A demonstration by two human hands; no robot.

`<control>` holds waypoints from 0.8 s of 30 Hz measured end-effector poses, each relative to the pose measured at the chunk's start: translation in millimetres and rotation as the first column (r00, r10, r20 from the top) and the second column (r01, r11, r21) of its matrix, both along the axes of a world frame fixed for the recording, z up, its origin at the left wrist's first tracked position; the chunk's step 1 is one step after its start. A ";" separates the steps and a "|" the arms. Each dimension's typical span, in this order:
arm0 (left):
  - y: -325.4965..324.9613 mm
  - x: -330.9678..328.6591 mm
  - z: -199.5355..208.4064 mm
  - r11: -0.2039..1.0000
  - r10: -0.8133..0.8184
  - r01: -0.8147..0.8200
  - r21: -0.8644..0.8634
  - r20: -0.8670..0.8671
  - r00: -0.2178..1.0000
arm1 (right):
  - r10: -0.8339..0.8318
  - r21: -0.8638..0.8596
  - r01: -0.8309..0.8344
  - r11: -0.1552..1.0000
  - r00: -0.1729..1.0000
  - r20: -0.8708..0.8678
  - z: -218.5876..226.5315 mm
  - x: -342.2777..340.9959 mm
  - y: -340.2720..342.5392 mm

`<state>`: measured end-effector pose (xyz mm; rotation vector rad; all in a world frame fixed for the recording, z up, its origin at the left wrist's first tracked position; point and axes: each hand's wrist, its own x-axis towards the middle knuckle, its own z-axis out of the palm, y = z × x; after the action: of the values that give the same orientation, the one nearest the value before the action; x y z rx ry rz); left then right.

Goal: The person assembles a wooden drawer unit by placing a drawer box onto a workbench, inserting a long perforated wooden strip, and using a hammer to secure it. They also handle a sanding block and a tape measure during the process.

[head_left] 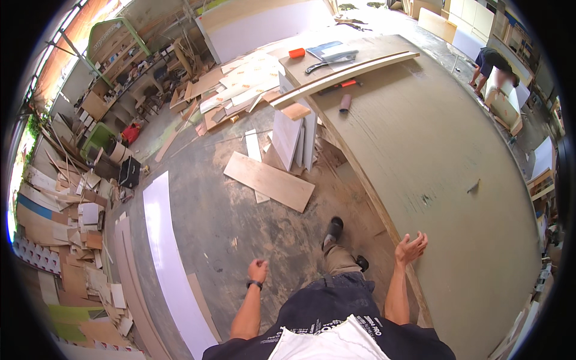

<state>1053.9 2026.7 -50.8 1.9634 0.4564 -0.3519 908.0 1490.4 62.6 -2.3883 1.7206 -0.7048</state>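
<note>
My left hand (258, 270), with a dark band on its wrist, hangs over the floor with its fingers curled in and nothing seen in them. My right hand (411, 248) is beside the edge of the large worktable (438, 156), palm partly up, fingers loosely apart and holding nothing. Toward the table's far end lies a long wooden strip (360, 73). Near it are a handsaw (327, 64), an orange cylinder (296, 53), an orange and black tool (343, 87) and a brown roll (345, 103). A small dark chip (474, 186) lies farther right.
Boards (289, 138) lean under the table's far left corner. A plywood piece (270, 180) and a long white panel (171, 258) lie on the floor. Scrap wood (90, 246) is heaped at left. Another person (493, 65) bends over a pale cabinet-like piece (503, 99) at far right.
</note>
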 end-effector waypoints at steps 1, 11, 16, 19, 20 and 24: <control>-19.0 40.7 7.0 0.993 -0.075 0.063 0.099 0.118 0.990 | 0.019 -0.036 -0.019 0.999 1.000 0.020 -5.6 25.1 -4.2; -227.7 387.5 163.3 0.940 -0.304 0.148 0.306 0.561 0.770 | 0.419 0.098 -0.466 0.879 0.855 0.306 36.2 368.4 -38.9; -275.9 486.8 202.9 0.900 -0.435 0.276 0.338 0.645 0.629 | 0.552 0.034 -0.577 0.816 0.796 0.247 59.3 510.5 -43.0; -304.7 538.8 228.3 0.947 -0.304 0.302 0.111 0.616 0.727 | 0.487 0.127 -0.575 0.809 0.775 0.403 58.5 559.9 -45.7; -308.2 562.5 232.4 0.944 -0.292 0.322 0.066 0.619 0.729 | 0.442 0.182 -0.573 0.799 0.765 0.469 58.5 576.1 -42.0; -348.2 673.1 232.4 0.872 -0.262 0.435 -0.223 0.537 0.802 | -0.115 0.664 -0.714 0.224 0.657 0.745 78.3 603.6 -16.5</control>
<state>1727.0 1678.6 181.7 1.7040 -0.3001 -0.1346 1511.7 1473.8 141.0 -1.2130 0.7476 -0.2118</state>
